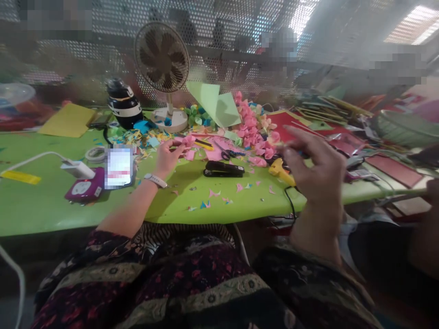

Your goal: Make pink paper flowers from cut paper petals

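My left hand, with a pale band on its wrist, is closed on a pink paper flower just above the table. Raised toward the camera on the right, my right hand has thumb and fingers drawn together; what they pinch, if anything, is too blurred to name. Behind its fingertips runs a cluster of pink paper flowers. A yellow glue gun lies just left of that hand. Between both hands are a black stapler, dark-handled scissors and a yellow cutter knife.
Paper scraps litter the green tabletop. A fan, a black jug and green paper sheets stand behind. On the left are a lit phone and a purple power socket. A green basket sits right.
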{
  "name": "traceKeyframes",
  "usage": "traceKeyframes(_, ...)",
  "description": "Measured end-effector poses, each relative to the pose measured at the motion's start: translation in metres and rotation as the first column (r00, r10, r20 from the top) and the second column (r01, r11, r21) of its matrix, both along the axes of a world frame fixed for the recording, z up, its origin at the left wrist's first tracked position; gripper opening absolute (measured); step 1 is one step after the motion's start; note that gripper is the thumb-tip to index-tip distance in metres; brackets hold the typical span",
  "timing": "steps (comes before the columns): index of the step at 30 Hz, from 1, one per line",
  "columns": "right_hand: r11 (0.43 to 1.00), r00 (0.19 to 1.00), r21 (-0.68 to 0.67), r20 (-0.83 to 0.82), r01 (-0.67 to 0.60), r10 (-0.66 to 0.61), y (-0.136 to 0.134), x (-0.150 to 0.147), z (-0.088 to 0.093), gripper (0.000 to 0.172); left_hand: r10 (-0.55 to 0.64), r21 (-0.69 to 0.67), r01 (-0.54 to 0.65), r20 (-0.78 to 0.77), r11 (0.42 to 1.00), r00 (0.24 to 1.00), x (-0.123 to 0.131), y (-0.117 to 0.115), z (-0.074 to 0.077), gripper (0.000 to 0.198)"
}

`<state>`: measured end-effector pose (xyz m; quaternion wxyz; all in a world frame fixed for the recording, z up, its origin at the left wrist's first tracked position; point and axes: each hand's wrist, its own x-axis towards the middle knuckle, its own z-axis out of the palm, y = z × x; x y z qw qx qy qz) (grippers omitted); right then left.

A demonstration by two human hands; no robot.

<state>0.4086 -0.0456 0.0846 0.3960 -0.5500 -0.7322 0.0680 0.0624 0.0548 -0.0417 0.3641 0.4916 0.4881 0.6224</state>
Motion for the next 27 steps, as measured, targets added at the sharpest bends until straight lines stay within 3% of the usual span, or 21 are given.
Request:
traceKeyframes(2, 0.978, 0.946, -0.055, 0.272, 0.2, -0.178, 0.034, 0.02, -0.012, 0.045, -0.009, 0.021, 0.009, 0.002, 1.0, 1.0, 0.001, 0.0, 0.001, 0.03)
traceKeyframes(3, 0.943, 0.866, -0.125, 0.446, 0.309, -0.225, 0.047, 0.032, -0.021, 0.043, -0.011, 0.028, 0.011, -0.002, 1.0, 1.0, 0.001, 0.0, 0.001, 0.031)
traceKeyframes(5, 0.805, 0.71, -0.282, 0.666, 0.521, -0.226, 0.064, 0.055, -0.043, 0.044, -0.018, 0.033, 0.018, -0.009, 0.999, 1.0, 0.002, 0.0, 0.001, 0.031)
traceKeyframes(7, 0.698, 0.644, -0.368, 0.745, 0.614, -0.174, 0.073, 0.07, -0.064, 0.047, -0.024, 0.033, 0.025, -0.011, 0.999, 1.0, 0.003, -0.001, 0.001, 0.032)
traceKeyframes(9, 0.694, 0.64, -0.384, 0.755, 0.609, -0.144, 0.076, 0.076, -0.079, 0.049, -0.026, 0.036, 0.027, -0.015, 0.999, 1.0, 0.004, -0.001, 0.002, 0.032)
traceKeyframes(11, 0.727, 0.656, -0.355, 0.735, 0.588, -0.171, 0.077, 0.077, -0.089, 0.053, -0.019, 0.045, 0.02, -0.03, 0.999, 0.999, 0.003, -0.001, 0.002, 0.033)
traceKeyframes(14, 0.756, 0.687, -0.295, 0.676, 0.584, -0.267, 0.076, 0.075, -0.099, 0.06, -0.004, 0.072, 0.009, -0.067, 0.997, 0.998, 0.002, 0.001, 0.001, 0.036)
traceKeyframes(17, 0.761, 0.74, -0.278, 0.566, 0.586, -0.363, 0.074, 0.077, -0.105, 0.055, -0.024, 0.076, 0.029, -0.068, 0.997, 0.997, 0.002, 0.001, -0.001, 0.035)
traceKeyframes(22, 0.797, 0.816, -0.188, 0.205, 0.574, -0.54, 0.078, 0.083, -0.108, 0.045, -0.021, 0.041, 0.023, -0.051, 0.999, 0.998, 0.003, -0.001, -0.001, 0.043)
traceKeyframes(25, 0.868, 0.864, -0.227, -0.153, 0.442, -0.48, 0.085, 0.073, -0.102, 0.046, -0.006, 0.044, 0.008, -0.041, 0.999, 0.999, 0.002, 0.0, -0.003, 0.047)
traceKeyframes(27, 0.918, 0.842, -0.267, -0.384, 0.292, -0.379, 0.091, 0.057, -0.096, 0.049, -0.003, 0.065, 0.006, -0.045, 0.998, 0.999, 0.002, 0.002, -0.006, 0.045)
